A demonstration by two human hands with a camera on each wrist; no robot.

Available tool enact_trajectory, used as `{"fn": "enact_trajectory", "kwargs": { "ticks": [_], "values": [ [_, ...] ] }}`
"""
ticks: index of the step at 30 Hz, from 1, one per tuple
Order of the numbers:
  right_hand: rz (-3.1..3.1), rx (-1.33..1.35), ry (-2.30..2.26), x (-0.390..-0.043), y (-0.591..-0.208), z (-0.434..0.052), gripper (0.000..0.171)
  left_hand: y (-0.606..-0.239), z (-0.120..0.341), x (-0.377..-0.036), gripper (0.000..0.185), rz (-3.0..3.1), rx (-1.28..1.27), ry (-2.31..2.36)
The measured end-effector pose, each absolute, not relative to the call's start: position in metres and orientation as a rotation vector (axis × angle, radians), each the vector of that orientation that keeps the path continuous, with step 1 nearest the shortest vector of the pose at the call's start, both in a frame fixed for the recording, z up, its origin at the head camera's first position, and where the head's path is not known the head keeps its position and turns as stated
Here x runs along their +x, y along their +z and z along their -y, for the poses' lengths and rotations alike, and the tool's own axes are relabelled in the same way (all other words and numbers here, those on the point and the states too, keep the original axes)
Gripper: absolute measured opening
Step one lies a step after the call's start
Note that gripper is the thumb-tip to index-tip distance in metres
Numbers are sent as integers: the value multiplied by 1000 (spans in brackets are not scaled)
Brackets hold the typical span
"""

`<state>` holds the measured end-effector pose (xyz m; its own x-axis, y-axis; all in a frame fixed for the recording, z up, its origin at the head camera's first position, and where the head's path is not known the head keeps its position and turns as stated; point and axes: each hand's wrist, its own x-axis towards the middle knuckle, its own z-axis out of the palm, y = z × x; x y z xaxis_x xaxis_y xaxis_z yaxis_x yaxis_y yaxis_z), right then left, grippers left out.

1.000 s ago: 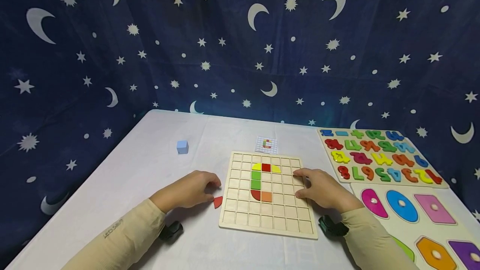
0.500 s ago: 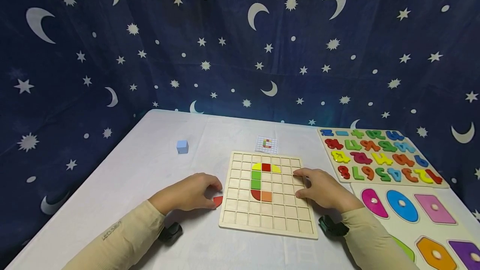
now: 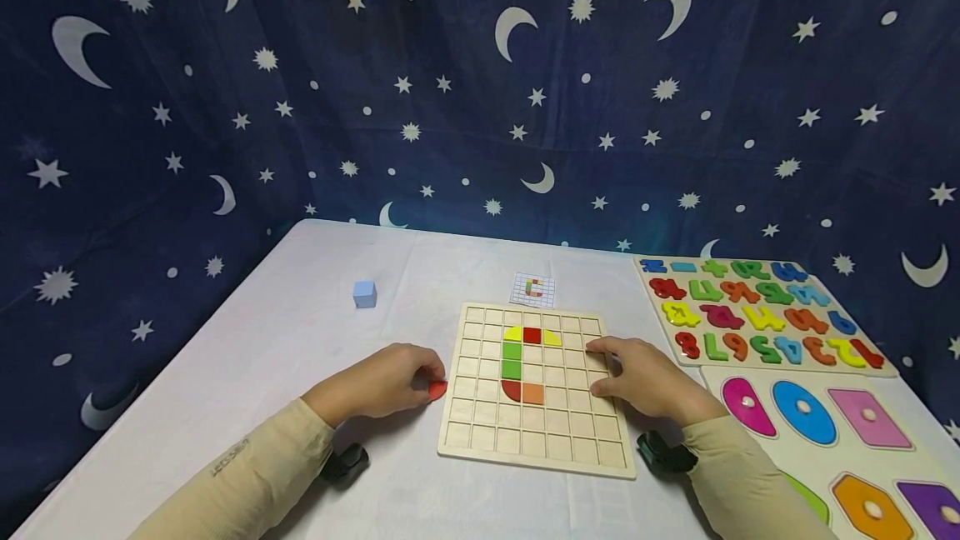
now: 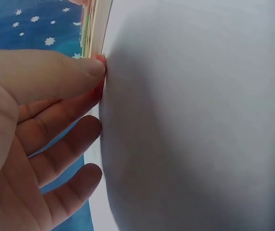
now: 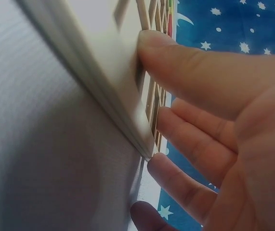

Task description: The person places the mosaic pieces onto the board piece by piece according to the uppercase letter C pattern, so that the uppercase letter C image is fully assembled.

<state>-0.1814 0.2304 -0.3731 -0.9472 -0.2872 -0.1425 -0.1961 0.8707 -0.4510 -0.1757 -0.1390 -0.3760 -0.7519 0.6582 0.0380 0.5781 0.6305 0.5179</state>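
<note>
At the left edge of the wooden grid board [image 3: 555, 446], my left hand [image 3: 386, 382] pinches a red quarter-circle tile [image 3: 437, 391] between thumb and index finger. In the left wrist view the tile [image 4: 99, 90] stays close to the white tabletop, partly covered by the fingers. My right hand [image 3: 647, 375] rests on the board's right side, thumb [image 5: 159, 41] and fingertips touching its surface. Set in the grid are yellow quarter-circles, a red square [image 3: 532, 335], green squares [image 3: 512, 359], a dark red quarter-circle [image 3: 511, 390] and an orange square [image 3: 533, 393].
A small printed pattern card [image 3: 533, 290] lies behind the board. To the left back is a light blue cube [image 3: 365, 294]. A number puzzle [image 3: 750, 317] and a shape puzzle with knobs [image 3: 813, 465] occupy the right side. A starry curtain [image 3: 450, 107] hangs behind.
My left fingers have closed round the red tile beside the board, shifting it slightly up; more of it was visible earlier. The right hand and the board have stayed put.
</note>
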Motion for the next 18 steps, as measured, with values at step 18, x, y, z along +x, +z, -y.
{"fn": "enact_trajectory", "kwargs": {
  "ticks": [18],
  "values": [
    [-2837, -394, -671, -180, -372, -231, 64, -372, 137, -181, 14, -2729, 980, 762]
  ]
}}
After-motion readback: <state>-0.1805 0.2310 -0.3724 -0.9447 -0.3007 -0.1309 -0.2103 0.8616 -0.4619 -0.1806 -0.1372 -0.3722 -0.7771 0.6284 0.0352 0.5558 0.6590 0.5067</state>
